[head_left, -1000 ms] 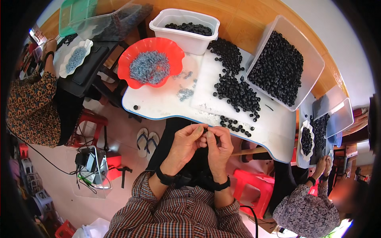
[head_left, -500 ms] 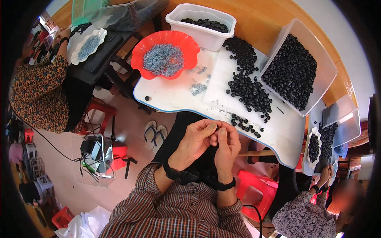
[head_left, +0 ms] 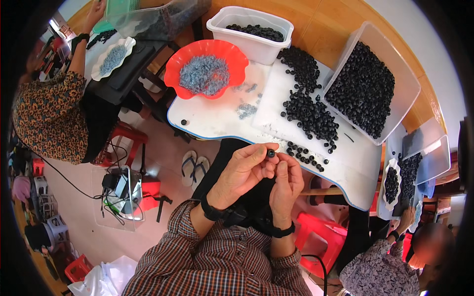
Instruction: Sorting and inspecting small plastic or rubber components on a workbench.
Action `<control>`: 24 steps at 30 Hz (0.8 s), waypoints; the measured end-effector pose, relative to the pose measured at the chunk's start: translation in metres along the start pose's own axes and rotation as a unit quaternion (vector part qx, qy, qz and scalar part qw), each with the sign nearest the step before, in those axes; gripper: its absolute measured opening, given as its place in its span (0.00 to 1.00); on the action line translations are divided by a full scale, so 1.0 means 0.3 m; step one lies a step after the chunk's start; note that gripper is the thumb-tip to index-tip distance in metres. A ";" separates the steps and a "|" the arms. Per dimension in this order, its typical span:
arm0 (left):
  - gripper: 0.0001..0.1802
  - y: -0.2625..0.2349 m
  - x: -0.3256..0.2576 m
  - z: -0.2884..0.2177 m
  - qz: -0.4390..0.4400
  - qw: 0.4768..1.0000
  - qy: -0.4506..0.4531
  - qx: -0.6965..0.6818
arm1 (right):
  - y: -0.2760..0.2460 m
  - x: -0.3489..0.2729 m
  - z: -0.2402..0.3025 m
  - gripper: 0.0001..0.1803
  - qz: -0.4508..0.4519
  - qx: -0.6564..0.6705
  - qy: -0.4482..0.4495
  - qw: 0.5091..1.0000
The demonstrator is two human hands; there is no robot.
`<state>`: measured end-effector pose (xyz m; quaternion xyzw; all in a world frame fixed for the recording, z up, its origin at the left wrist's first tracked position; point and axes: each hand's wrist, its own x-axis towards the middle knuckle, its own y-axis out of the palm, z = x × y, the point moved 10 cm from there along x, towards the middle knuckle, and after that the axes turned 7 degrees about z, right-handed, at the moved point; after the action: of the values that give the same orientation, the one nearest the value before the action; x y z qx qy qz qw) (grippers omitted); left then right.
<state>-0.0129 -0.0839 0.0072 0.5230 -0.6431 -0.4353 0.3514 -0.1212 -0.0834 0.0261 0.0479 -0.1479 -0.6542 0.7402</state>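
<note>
Above my lap, just off the table's near edge, my left hand (head_left: 241, 170) pinches a small round black piece (head_left: 270, 153) between thumb and fingertips. The piece has a hollow-looking centre. Close beside it, my right hand (head_left: 286, 182) has its thumb pressed to its curled fingers; whatever is in that pinch is too small to make out. Beyond my hands, similar black pieces (head_left: 311, 116) lie heaped on a white board (head_left: 270, 108), with several strays (head_left: 306, 156) at its near edge. A red scalloped bowl (head_left: 172, 74) holds small grey-blue bits (head_left: 204, 74).
A white tub (head_left: 249, 44) and a clear bin (head_left: 402, 106), both with black pieces, stand at the back of the white table (head_left: 212, 118). Co-workers sit left (head_left: 49, 118) and right (head_left: 380, 266). Slippers (head_left: 194, 167) and a clear box of cables (head_left: 118, 197) are on the floor.
My fingertips have parted slightly and the black piece now shows in my left hand. The left co-worker's arm has risen toward the green basket.
</note>
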 end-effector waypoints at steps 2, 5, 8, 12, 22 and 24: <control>0.16 -0.007 0.008 -0.003 0.003 1.000 -0.013 0.021 | 0.004 0.005 0.006 0.12 0.002 -0.008 -0.003 1.000; 0.16 -0.038 0.024 -0.017 -0.036 0.997 -0.036 0.050 | 0.003 0.002 -0.002 0.09 -0.001 -0.018 0.004 1.000; 0.16 -0.081 0.099 -0.067 -0.093 0.990 -0.038 0.101 | -0.031 0.000 -0.035 0.08 -0.012 -0.053 0.042 0.998; 0.15 -0.047 0.292 -0.209 -0.035 0.990 -0.001 0.138 | -0.045 -0.002 -0.049 0.07 -0.030 -0.058 0.058 0.996; 0.17 0.195 0.538 -0.588 -0.063 0.966 0.166 0.189 | -0.073 0.012 -0.063 0.07 -0.028 -0.055 0.056 0.997; 0.15 0.190 0.455 -0.593 -0.012 0.940 0.188 0.283 | -0.067 0.016 -0.066 0.08 -0.021 -0.054 0.058 0.997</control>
<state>0.0994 -0.2473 0.1261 0.6810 -0.6554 -0.1336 0.2981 -0.1343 -0.0933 0.0027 0.0491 -0.0687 -0.6730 0.7348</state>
